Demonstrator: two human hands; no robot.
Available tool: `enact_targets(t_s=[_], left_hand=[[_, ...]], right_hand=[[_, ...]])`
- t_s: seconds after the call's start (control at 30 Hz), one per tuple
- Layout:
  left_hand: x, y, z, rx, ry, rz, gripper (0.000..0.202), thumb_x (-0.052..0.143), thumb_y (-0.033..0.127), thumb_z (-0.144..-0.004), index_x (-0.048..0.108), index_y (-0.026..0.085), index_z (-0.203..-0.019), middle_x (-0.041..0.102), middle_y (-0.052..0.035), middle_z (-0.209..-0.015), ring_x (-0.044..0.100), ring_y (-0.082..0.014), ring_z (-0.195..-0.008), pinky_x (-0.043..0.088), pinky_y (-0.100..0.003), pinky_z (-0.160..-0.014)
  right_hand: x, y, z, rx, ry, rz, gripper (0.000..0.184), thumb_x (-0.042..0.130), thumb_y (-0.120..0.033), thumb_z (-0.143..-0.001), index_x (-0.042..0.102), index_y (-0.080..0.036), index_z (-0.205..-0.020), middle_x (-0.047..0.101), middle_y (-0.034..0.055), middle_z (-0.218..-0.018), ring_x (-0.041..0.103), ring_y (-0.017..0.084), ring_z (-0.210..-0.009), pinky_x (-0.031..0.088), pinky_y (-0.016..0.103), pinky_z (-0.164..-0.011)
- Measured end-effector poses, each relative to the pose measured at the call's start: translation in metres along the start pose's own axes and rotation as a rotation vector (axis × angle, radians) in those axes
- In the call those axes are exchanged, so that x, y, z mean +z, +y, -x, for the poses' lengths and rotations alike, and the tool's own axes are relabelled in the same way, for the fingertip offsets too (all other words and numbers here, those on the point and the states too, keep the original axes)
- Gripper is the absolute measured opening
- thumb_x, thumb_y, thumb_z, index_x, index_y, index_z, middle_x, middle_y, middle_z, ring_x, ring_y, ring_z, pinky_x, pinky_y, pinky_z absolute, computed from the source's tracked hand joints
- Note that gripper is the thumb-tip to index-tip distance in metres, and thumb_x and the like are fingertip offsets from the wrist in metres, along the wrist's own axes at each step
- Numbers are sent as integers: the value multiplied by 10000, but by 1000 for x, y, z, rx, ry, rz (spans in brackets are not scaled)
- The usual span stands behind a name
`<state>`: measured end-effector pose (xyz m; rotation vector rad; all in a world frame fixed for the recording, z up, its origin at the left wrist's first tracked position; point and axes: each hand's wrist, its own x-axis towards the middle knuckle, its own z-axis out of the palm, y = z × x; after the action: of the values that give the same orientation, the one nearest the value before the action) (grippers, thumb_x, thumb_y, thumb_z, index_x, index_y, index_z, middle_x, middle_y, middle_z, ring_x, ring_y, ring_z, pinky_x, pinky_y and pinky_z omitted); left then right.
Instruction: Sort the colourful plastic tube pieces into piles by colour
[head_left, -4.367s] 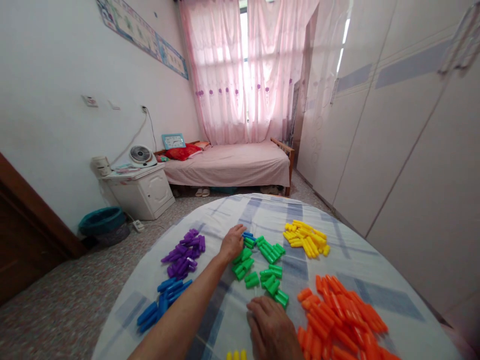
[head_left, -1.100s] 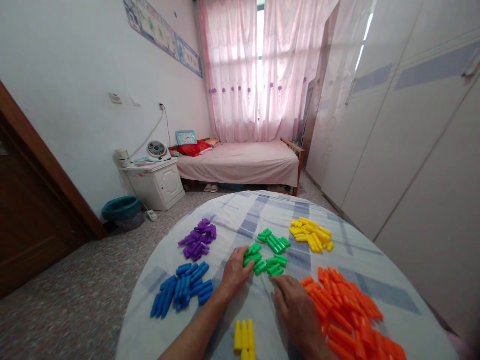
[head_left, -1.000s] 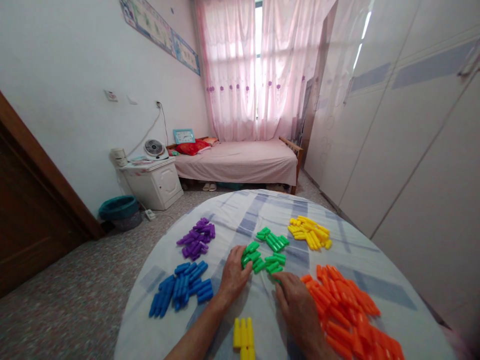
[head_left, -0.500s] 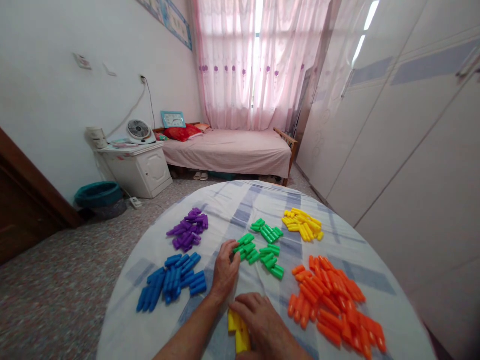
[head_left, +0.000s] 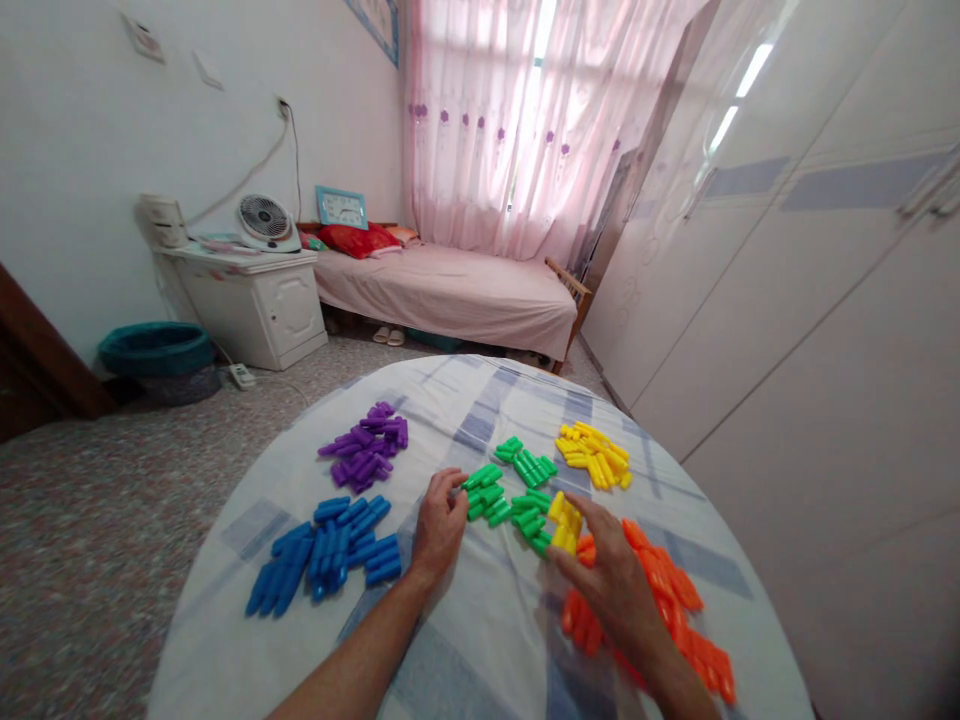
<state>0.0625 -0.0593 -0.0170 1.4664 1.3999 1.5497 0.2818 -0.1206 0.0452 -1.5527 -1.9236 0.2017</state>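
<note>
My right hand grips a small joined block of yellow bullet-shaped plastic pieces between thumb and fingers. It is over the right side of the green bullet-shaped pieces, partly covering the orange pieces. To the left of the green group, my left hand rests on the cloth with fingers loosely bent and thumb apart. Its fingertips reach the edge of the green pieces; whether they touch cannot be made out.
A round table with a checked cloth bears everything. Purple pieces and blue pieces lie at left, a yellow pile at back right. Beyond are a bed, a white cabinet, a bin and wardrobes.
My right hand has carried the yellow block from the near middle of the table forward and right, to the green pieces. My left hand stays by the green group. The camera view has tilted.
</note>
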Motion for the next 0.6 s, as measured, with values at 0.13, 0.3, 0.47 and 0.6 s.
enact_targets(t_s=[0.13, 0.3, 0.47, 0.6], left_hand=[[1, 2, -1, -7, -13, 14, 254, 455, 119, -763, 630, 173, -940, 561, -79, -1123, 529, -193, -1072, 486, -303, -819], [0, 2, -1, -12, -11, 28, 270, 457, 109, -761, 636, 173, -954, 558, -79, -1123, 529, -194, -1073, 484, -307, -829], [0, 2, -1, -19, -14, 30, 269, 453, 107, -765, 641, 173, -946, 555, -82, -1134, 529, -196, -1081, 488, -299, -821], [0, 3, -1, -24, -16, 13, 277, 452, 92, -752, 647, 172, -932, 560, -81, -1129, 531, -194, -1082, 485, -297, -830]], right_hand=[[-16, 40, -47, 3, 35, 259, 451, 591, -351, -769, 529, -180, -1181, 580, 116, -1188, 522, 257, -1111, 408, 423, -963], [-18, 76, -93, 94, 18, 464, 482, 596, -319, -775, 525, -144, -1219, 537, 165, -1265, 511, 293, -1142, 431, 443, -911], [-11, 73, -91, 70, -17, 435, 341, 593, -255, -773, 618, -141, -1094, 585, 170, -1203, 518, 311, -1147, 427, 474, -915], [6, 40, -60, -25, -53, 317, 345, 513, -314, -849, 576, -174, -1157, 587, 105, -1208, 521, 210, -1150, 404, 368, -991]])
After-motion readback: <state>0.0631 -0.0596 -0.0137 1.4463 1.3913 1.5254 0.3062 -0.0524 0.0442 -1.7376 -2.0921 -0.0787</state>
